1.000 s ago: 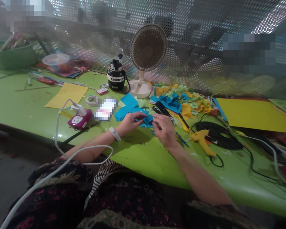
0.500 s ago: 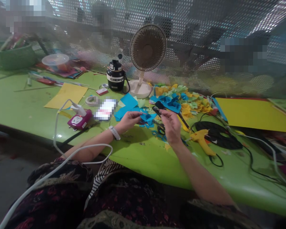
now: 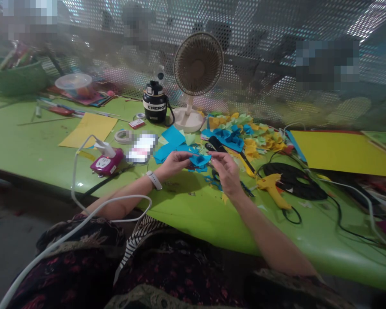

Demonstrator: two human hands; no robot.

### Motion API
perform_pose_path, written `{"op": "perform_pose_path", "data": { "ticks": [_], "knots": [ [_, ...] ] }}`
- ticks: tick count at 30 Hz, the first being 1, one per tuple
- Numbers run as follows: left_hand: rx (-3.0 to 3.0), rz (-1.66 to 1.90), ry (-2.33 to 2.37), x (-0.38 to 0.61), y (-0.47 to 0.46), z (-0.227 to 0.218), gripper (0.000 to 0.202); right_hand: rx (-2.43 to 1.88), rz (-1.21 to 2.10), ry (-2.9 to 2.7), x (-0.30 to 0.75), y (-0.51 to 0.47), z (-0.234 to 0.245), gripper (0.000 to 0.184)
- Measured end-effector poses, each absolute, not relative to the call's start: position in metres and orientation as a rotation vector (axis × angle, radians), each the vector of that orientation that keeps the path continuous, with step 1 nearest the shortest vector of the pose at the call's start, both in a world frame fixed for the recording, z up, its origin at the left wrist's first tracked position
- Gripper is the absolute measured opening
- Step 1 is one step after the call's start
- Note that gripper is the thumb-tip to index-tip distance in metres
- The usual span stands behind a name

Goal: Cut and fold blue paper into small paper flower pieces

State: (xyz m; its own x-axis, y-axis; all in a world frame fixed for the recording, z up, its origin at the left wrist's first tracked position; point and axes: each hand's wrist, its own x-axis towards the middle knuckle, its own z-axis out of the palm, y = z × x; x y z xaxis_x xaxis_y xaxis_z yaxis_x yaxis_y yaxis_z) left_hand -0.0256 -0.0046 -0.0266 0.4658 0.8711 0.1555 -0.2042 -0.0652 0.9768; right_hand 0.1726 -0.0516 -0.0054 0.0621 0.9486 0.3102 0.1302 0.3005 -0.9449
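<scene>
"Any writing you can read?"

"Only on the black flask beside the fan: white capitals on a band, something like ENERGY, though the last letters are hard to be sure of."

"Where's the piece in hand?"

"The crumpled blue paper is held up between both hands, above the green table, not resting on it."

"And the hands?"

"The left hand pinches the paper's nearer edge between thumb and fingers, its forearm angled in from the lower left, a white band on the wrist. The right hand has thumb and fingertips pressed together just beside the paper's other side. Whether they grip it, I can't tell."

"What's close by?"

"Black-handled scissors lie below the right hand among blue scraps. A yellow glue gun sits to its right, a heap of yellow and green paper pieces lies ahead, and a purple socket sits left of the left hand."
</scene>
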Motion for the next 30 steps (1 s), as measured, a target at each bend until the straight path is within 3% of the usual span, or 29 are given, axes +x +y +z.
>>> {"op": "perform_pose_path", "data": {
  "ticks": [8, 24, 30],
  "knots": [
    [1.382, 0.999, 0.620, -0.025, -0.005, -0.026, 0.037, -1.053, 0.863, -1.340, 0.175, -0.050, -0.003, 0.017],
    [1.586, 1.002, 0.673, -0.026, -0.007, -0.024, 0.030, -1.133, 0.853, -1.479, 0.178, -0.050, -0.008, 0.020],
    [2.012, 1.019, 0.831, -0.029, -0.006, -0.028, 0.031, -1.207, 0.469, -1.931, 0.185, -0.045, -0.010, 0.025]
  ]
}}
